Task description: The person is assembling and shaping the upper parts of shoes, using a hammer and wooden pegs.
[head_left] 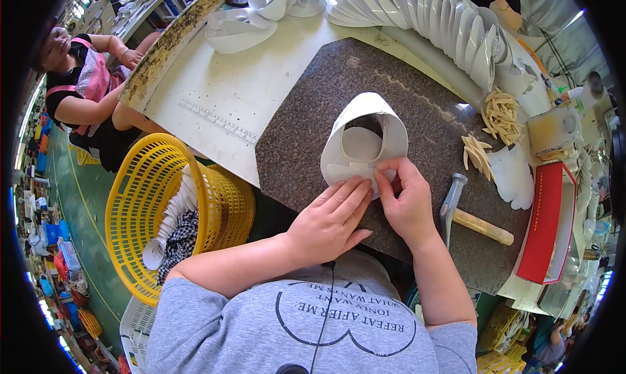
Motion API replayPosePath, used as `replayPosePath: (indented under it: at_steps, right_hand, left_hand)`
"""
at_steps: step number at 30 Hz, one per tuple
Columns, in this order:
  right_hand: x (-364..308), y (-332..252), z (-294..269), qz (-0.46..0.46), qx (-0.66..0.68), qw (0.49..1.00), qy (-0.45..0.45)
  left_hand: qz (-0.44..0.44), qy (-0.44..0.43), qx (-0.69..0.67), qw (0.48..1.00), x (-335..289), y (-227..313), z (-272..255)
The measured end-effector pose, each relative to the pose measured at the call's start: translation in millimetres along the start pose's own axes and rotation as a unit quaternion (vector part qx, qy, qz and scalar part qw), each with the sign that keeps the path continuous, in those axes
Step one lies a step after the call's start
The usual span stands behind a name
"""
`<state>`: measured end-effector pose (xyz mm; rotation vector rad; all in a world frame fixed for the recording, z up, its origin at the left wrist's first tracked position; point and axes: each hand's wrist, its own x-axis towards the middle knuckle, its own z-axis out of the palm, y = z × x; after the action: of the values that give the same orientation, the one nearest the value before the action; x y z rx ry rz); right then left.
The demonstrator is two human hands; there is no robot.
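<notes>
A white shoe upper (pixel 366 107), curved into a rounded shape with an opening in its middle, rests on a dark speckled stone slab (pixel 293 126). My left hand (pixel 332 217) lies with its fingers stretched out flat on the upper's near edge. Beside it my right hand (pixel 407 201) pinches that same edge between thumb and forefinger. Just right of my right hand is a hammer (pixel 482 227) with a wooden handle and a metal head. What is under my left fingers is hidden.
Many white uppers (pixel 424 12) stand in a row along the far side. Beige strips (pixel 501 116), white flat pieces (pixel 512 175), a glue-stained container (pixel 553 133) and a red box (pixel 544 221) sit at right. A yellow basket (pixel 134 198) stands left; a person (pixel 91 87) sits beyond it.
</notes>
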<state>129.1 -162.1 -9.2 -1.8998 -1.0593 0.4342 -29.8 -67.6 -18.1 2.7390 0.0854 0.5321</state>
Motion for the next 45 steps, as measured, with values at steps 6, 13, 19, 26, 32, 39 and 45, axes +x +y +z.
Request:
replayPosePath:
  at_steps: [6,13,19,26,32,39,45]
  right_hand:
    - [-10,-12,-30,0.04,0.097,0.988,0.111]
    - [9,3,-14,0.026,-0.05,0.998,0.017]
    - [-9,-27,-16,0.239,0.42,0.873,-0.061]
    - [-37,-29,-2,0.26,0.327,0.899,-0.134]
    - [-20,-21,-38,-0.279,-0.264,0.923,0.012]
    - [-4,-18,-36,-0.454,-0.501,0.726,-0.127]
    - [-2,-24,-27,-0.403,-0.435,0.8,-0.093]
  left_hand:
    - [0.035,-0.011,0.073,0.997,8,-4,-10]
    - [0.055,0.036,-0.022,0.998,18,-17,-10]
    - [-0.202,0.305,-0.526,0.768,17,-38,-22]
    - [-0.23,0.169,-0.704,0.65,34,-55,-13]
    - [-0.293,0.159,-0.633,0.699,27,-57,-25]
    - [-0.265,0.171,-0.31,0.897,19,-50,-53]
    - [0.034,0.362,-0.053,0.93,23,-33,-75]
